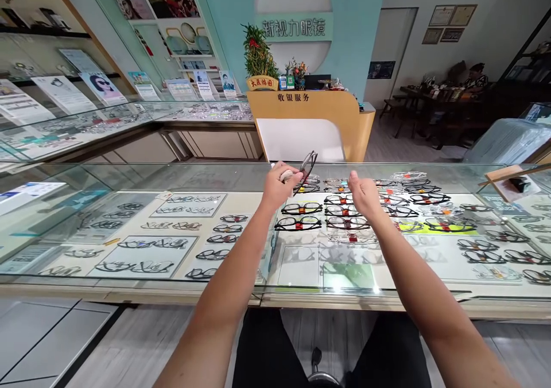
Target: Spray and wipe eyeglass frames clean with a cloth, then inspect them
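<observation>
My left hand (278, 188) is raised over the glass counter, closed around a pair of dark-framed eyeglasses (308, 167) tilted up on edge. A small whitish cloth (286, 175) is bunched in the same fingers. To the right, my right hand (364, 196) hovers above the rows of glasses with its thumb stretched out and apart; nothing shows in it, though its other fingers are partly hidden. Between and below the hands lie folded black-framed glasses (298, 223) in rows on the glass top, many with red tags at the bridge. A clear-framed pair (353, 237) lies at the front of one row.
The glass display counter (267, 290) spans the view, with more eyeglasses on trays (142, 256) inside it at left. At the right end stands a wooden-framed stand (512, 184). Beyond are a wooden cashier desk (301, 104), plants (258, 55) and another display case (206, 112).
</observation>
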{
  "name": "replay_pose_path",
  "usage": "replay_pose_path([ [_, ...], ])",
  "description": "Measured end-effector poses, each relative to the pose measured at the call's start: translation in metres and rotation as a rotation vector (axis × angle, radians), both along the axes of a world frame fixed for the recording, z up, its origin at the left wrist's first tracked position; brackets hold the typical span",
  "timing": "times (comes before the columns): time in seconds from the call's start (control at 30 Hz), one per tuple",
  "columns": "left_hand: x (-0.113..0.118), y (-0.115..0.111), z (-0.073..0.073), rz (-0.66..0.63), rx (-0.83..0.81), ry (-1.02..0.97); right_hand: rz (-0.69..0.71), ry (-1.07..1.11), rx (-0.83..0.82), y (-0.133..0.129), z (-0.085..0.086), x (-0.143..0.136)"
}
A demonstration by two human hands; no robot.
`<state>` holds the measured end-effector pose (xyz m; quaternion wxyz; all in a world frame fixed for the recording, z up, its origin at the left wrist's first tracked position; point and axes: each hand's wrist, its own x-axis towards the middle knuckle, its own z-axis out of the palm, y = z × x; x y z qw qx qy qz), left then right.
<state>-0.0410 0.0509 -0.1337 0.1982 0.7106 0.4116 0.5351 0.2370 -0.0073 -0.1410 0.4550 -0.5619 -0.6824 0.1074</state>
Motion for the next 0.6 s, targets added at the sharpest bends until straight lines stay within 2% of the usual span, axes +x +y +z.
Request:
replay_pose_path([
  [0.13, 0.027, -0.008, -0.005, -0.195, -0.099, -0.355, 0.168, -0.018, -0.028, -0.006, -0.003, -0.01],
  [0.27, 0.04, -0.016, -0.009, -0.29, -0.303, -0.466, 0.268, -0.022, -0.12, -0.01, -0.003, -0.015],
  [0.33, 0.043, -0.02, -0.01, -0.302, -0.351, -0.461, 0.256, -0.026, -0.15, -0.011, -0.001, -0.017],
  [0.5, 0.049, -0.028, -0.01, -0.314, -0.384, -0.451, 0.126, -0.097, -0.143, -0.011, 0.003, -0.023],
  [0.6, 0.053, -0.029, -0.013, -0.328, -0.388, -0.452, 0.126, -0.081, -0.143, -0.011, 0.0, -0.026],
])
